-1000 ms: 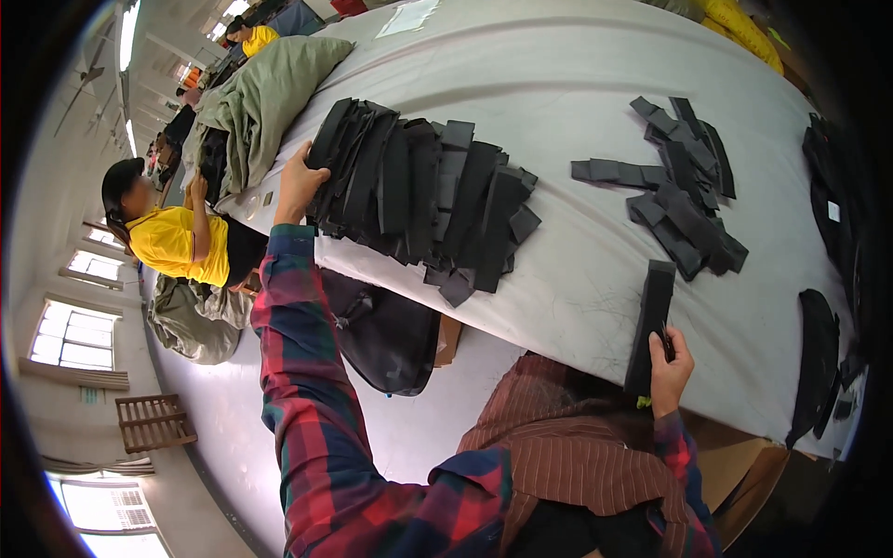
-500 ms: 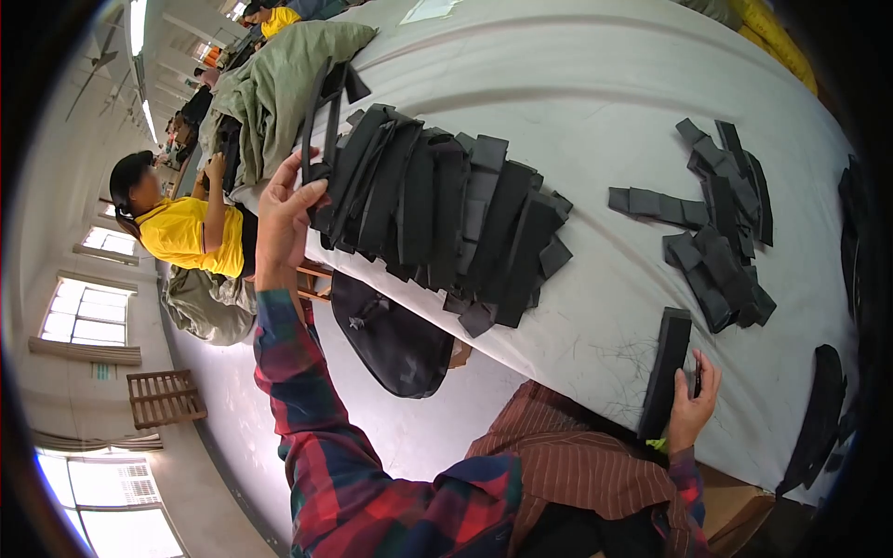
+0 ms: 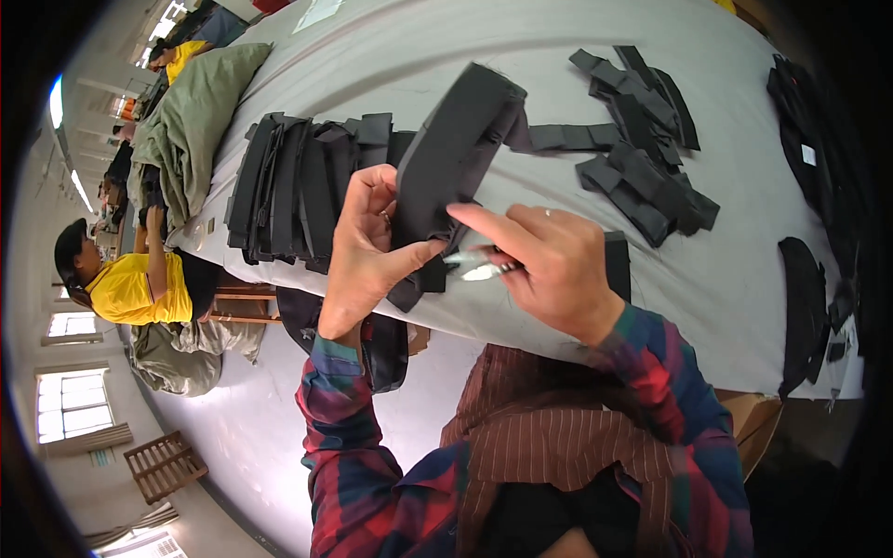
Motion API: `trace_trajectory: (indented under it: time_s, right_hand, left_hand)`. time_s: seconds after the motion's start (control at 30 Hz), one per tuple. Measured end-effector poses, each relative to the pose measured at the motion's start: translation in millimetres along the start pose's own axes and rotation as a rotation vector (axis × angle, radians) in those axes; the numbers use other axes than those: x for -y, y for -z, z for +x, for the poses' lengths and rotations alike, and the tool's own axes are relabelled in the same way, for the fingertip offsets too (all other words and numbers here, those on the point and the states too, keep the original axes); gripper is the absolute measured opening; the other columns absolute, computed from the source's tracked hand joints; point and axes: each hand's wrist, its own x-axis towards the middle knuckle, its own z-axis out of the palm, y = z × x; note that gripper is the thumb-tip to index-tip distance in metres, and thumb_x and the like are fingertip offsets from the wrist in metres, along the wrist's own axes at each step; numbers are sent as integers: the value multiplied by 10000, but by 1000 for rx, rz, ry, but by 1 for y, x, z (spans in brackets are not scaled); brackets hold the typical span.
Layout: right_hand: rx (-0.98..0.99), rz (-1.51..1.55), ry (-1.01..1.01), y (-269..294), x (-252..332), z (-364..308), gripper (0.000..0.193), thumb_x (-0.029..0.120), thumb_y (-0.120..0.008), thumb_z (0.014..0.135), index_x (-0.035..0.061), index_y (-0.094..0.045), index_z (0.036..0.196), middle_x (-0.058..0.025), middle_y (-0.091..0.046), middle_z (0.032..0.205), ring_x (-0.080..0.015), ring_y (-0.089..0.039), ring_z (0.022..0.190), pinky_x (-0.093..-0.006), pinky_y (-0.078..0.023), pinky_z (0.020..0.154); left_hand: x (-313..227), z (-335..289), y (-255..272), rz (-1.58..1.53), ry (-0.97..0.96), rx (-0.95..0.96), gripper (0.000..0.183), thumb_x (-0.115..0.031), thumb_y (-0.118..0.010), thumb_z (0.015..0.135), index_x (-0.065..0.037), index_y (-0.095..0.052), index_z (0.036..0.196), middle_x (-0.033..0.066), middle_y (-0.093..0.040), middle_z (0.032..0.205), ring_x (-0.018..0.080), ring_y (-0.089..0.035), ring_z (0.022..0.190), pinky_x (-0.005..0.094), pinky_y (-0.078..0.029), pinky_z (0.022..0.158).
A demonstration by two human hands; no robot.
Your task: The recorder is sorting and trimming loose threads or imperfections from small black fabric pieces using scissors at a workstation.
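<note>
A dark grey folded fabric band (image 3: 456, 139) stands tilted up over the table, its lower end gripped between the thumb and fingers of my left hand (image 3: 367, 251). My right hand (image 3: 558, 265) is closed around small silver snips (image 3: 482, 267), somewhat blurred, with their tips close to the band's lower edge. The right forefinger reaches out to the band's face. Behind my left hand lies a row of similar dark fabric bands (image 3: 302, 186), packed side by side. Another dark band (image 3: 617, 265) lies on the table, partly hidden by my right hand.
A loose heap of dark fabric strips (image 3: 646, 186) lies on the white-covered table (image 3: 521, 33). Dark garment pieces (image 3: 802, 316) are at the right edge. Green cloth (image 3: 195, 130) is piled at the far left, beside a person in a yellow shirt (image 3: 153, 288). Below is a cardboard box (image 3: 749, 418).
My left hand has come away from the row's far left end and now holds up a band. My right hand has moved left and up to it with the snips. The view has shifted.
</note>
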Motion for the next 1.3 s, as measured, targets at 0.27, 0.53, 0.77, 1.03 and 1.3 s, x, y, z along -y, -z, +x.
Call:
trace_trajectory:
  time_s: [0.27, 0.53, 0.77, 1.03, 1.3]
  right_hand:
    - [35, -17, -97, 8, -2, -26, 188, 67, -649, 651, 130, -619, 825, -33, -565, 594, -229, -567, 544, -357, -425, 495]
    - [94, 401, -446, 50, 3, -54, 115, 18, -672, 744, 17, -593, 827, -57, -543, 621, -88, -478, 547, -232, -394, 518]
    - [-12, -65, -164, 67, 22, -38, 217, 138, -704, 730, 100, -624, 929, -32, -575, 767, -197, -543, 675, -302, -378, 596]
    - [16, -316, 43, 66, 17, -34, 186, 154, -696, 709, 115, -633, 880, -1, -518, 685, -196, -495, 628, -333, -331, 563]
    - [109, -432, 100, 72, 22, -25, 83, 114, -624, 713, 83, -548, 701, -31, -492, 618, -192, -510, 615, -338, -333, 548]
  left_hand:
    - [13, -17, -40, -88, -26, 44, 573, 134, -677, 622, -42, -419, 1103, 44, -478, 1054, 120, -498, 978, 250, -439, 837]
    - [8, -26, -46, -67, -29, -35, 551, 124, -685, 645, -47, -405, 1088, 82, -544, 1035, 129, -559, 918, 239, -481, 780]
    - [-2, -32, -57, -43, -21, -34, 525, 119, -682, 664, -45, -399, 1075, 109, -571, 1066, 128, -572, 917, 226, -488, 744]
    - [-7, -30, -62, 24, -7, 25, 525, 119, -671, 657, -25, -405, 1086, 81, -571, 1024, 107, -555, 919, 213, -466, 759]
    - [-11, -28, -62, 81, 4, 100, 537, 121, -659, 639, -24, -428, 1101, 58, -559, 1015, 107, -540, 949, 226, -434, 831]
